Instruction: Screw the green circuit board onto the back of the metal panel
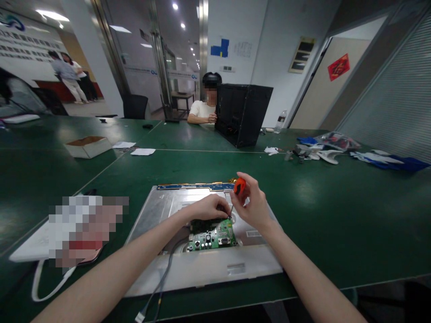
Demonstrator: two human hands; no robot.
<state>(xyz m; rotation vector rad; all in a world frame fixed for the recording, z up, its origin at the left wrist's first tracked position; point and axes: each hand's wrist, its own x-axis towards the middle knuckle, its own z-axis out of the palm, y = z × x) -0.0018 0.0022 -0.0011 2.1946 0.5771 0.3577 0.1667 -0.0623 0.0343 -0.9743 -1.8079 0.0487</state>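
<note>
A silver metal display panel [208, 270] lies flat on the green table in front of me. Mounted on it is a green circuit board [210, 235], with a grey cable [167, 267] running off towards me to a white plug. My right hand [253, 202] is closed around the orange-and-black handle of a screwdriver [239, 185], whose thin shaft slants down to the board's upper right corner. Close to that tip, my left hand [210, 207] has its fingers pinched together at the board's upper edge; whatever they hold is hidden.
Across the table a person [204, 110] sits behind a black computer case [244, 114]. An open cardboard box [88, 147] and papers [143, 152] lie at left. A blurred-out white item with a cable [30, 246] is near my left arm. Bags and scraps [336, 141] lie at right.
</note>
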